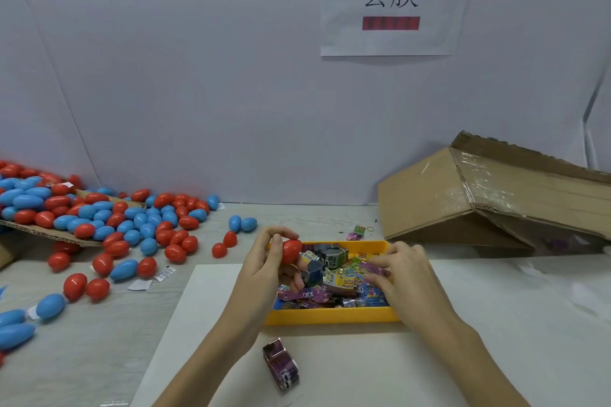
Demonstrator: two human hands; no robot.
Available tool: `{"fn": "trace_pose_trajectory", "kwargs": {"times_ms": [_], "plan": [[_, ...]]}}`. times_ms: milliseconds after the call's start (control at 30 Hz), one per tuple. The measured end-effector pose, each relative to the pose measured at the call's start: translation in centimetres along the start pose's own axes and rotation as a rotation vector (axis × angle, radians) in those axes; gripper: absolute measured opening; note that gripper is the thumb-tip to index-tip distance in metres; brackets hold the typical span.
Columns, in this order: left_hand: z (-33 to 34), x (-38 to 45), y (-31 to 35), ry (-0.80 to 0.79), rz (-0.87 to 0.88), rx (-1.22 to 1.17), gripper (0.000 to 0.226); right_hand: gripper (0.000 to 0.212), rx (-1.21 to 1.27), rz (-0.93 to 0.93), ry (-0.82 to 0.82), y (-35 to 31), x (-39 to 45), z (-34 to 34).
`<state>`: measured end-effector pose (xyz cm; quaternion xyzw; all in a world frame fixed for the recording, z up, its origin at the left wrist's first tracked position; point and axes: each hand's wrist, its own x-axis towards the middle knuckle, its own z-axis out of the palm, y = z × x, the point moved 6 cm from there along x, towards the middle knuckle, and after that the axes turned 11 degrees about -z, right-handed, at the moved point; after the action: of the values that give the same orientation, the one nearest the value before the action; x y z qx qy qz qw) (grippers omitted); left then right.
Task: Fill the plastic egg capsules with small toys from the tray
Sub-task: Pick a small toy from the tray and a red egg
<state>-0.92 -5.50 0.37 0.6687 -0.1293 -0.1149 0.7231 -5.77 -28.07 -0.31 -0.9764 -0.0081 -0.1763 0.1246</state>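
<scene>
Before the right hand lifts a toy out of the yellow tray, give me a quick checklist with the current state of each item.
1. Left hand grips the red egg capsule: ok.
2. Capsule open and ready to take a toy: cannot tell, it looks whole from this angle.
3. Right hand is over the yellow tray, fingers on a purple packet: ok.
4. Packet actually pinched: cannot tell, the fingers cover it.
5. Tray holds plenty of wrapped toys: ok.
6. Stray toy box lies on the white mat in front of the tray, outside it: not ok.
</scene>
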Motion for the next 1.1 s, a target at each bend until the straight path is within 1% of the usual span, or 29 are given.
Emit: {"fn": "trace_pose_trajectory", "kwargs": {"times_ms": [67, 200, 300, 367, 433, 500, 567, 600, 667, 733, 767, 800, 867, 900, 1033, 1100], "plan": [[0.0, 0.0, 0.1, 0.000, 0.000, 0.008, 0.029, 0.034, -0.025, 0.044, -0.018, 0.2, 0.0, 0.0], [0.2, -0.1, 0.0, -0.023, -0.024, 0.034, 0.029, 0.020, -0.020, 0.064, -0.047, 0.0, 0.2, 0.0], [0.6, -0.1, 0.0, -0.045, -0.047, 0.041, 0.031, 0.011, -0.016, 0.033, -0.048, -0.4, 0.4, 0.1], [0.8, -0.1, 0.0, -0.066, -0.053, 0.037, 0.031, 0.011, -0.045, -0.012, -0.053, -0.6, 0.5, 0.3], [0.9, -0.3, 0.0, -0.071, -0.052, 0.034, 0.028, 0.011, -0.049, -0.047, -0.023, -0.7, 0.6, 0.2], [0.9, -0.5, 0.1, -0.064, -0.048, 0.067, 0.028, 0.009, 0.068, -0.059, 0.089, -0.8, 0.6, -0.4], [0.9, -0.6, 0.1, -0.055, -0.047, 0.120, 0.039, 0.008, 0.320, -0.032, 0.238, -0.9, 0.4, -1.1], [0.8, -0.7, 0.2, -0.048, -0.046, 0.140, 0.043, 0.007, 0.453, -0.009, 0.284, -1.0, 0.3, -1.3], [0.9, -0.7, 0.2, -0.024, -0.049, 0.168, 0.041, 0.008, 0.682, 0.023, 0.294, -1.7, 0.1, -1.2], [1.2, -0.9, 0.3, 0.019, -0.032, 0.216, 0.025, 0.009, 0.831, 0.022, 0.270, -2.7, 0.0, -0.9], [1.4, -1.0, 0.3, 0.051, -0.009, 0.253, 0.015, 0.010, 0.863, 0.008, 0.265, -3.1, -0.1, -0.8], [1.5, -1.2, 0.5, 0.086, 0.019, 0.298, 0.013, 0.010, 0.877, -0.008, 0.263, -3.6, -0.2, -0.8], [1.5, -1.5, 0.6, 0.154, 0.059, 0.357, 0.026, 0.010, 0.884, -0.037, 0.251, -4.4, -0.4, -0.7], [1.5, -1.5, 0.7, 0.170, 0.067, 0.363, 0.026, 0.010, 0.882, -0.046, 0.241, -4.7, -0.5, -0.7], [1.1, -1.3, 0.6, 0.165, 0.059, 0.348, 0.012, 0.010, 0.872, -0.057, 0.212, -5.2, -0.7, -0.6], [1.1, -1.3, 0.6, 0.158, 0.062, 0.334, 0.009, 0.016, 0.888, -0.046, 0.211, -5.3, -0.7, -0.6]]}}
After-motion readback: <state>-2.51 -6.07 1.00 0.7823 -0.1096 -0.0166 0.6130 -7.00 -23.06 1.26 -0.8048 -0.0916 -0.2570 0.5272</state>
